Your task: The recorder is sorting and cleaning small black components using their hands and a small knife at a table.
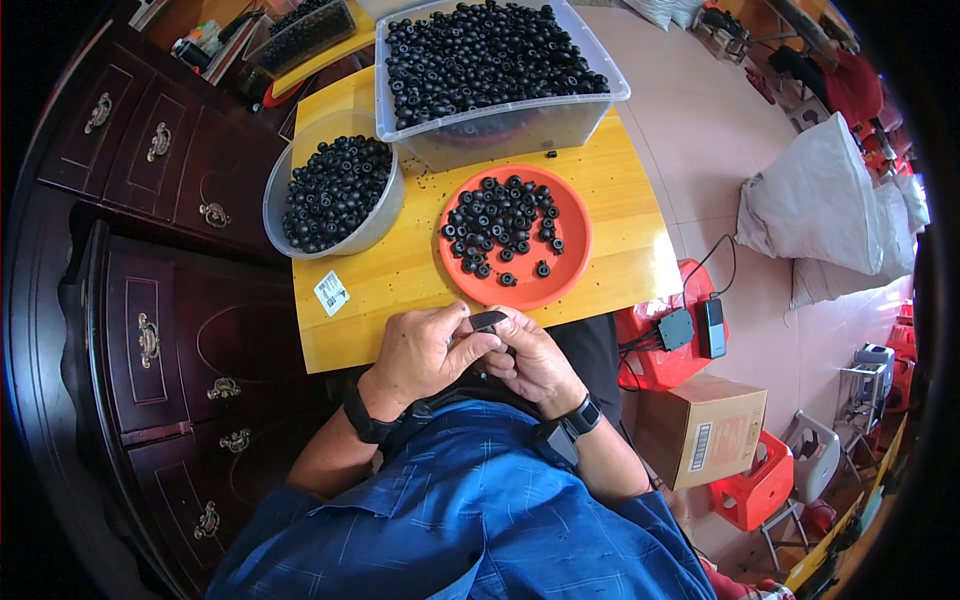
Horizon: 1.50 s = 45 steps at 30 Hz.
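Pinching one small black part (488, 320) between left hand (425, 355) and right hand (535, 360), both clasped around it.

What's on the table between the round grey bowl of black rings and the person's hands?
A small white sticker on bare yellow table, seen in the head view, between the grey bowl and the left hand.

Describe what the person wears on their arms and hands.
Both hands are bare, without gloves. The left hand has a black band at the wrist; the right hand has a black wrist strap carrying a small dark box-shaped device. Blue checked shirt sleeves are pushed up, leaving the forearms uncovered.
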### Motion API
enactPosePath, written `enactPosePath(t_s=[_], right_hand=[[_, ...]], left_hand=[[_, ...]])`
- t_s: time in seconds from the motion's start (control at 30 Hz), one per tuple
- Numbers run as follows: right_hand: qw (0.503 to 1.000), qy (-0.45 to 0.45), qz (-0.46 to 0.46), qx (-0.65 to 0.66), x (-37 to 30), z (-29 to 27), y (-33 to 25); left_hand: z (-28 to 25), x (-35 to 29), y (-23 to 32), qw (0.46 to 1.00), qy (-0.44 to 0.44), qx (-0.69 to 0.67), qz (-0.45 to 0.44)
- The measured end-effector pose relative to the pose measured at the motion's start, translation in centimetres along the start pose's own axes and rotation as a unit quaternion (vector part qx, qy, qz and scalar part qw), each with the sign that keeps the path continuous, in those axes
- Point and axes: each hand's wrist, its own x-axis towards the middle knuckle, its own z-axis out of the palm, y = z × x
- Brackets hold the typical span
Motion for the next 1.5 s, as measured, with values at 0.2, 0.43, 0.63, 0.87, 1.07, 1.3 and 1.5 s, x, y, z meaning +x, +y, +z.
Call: enactPosePath(t_s=[0.2, 0.43, 0.63, 0.87, 1.07, 1.3, 1.5], right_hand=[[1.0, 0.02, -0.009, -0.001, 0.1, 0.4, 0.0], [0.999, 0.025, 0.019, 0.0, 0.0, 0.0, 0.0], [1.0, 0.001, 0.011, -0.007, 0.2, -0.1, 0.3], [1.0, 0.011, 0.024, -0.001, 0.0, 0.1, 0.2], [1.0, 0.019, 0.019, 0.007, 0.1, 0.1, 0.3], [1.0, 0.027, 0.002, 0.002, 0.3, 0.1, 0.4], [1.0, 0.028, 0.013, 0.002, 0.0, 0.4, 0.2]], left_hand=[[0.0, -0.2, -0.2, 1.0, -0.001, 0.001, 0.0], [-0.7, 0.3, 0.3, 1.0, 0.007, 0.011, 0.006], [-0.4, 0.2, 0.0, 1.0, -0.003, 0.014, 0.009], [-0.6, 0.2, 0.2, 0.999, -0.006, 0.032, 0.001], [-0.4, 0.3, -0.1, 0.999, 0.006, 0.031, 0.019], [-0.2, 0.0, -0.1, 0.999, -0.01, 0.034, -0.008], [-0.6, 0.6, 0.0, 0.999, 0.004, 0.033, 0.013]])
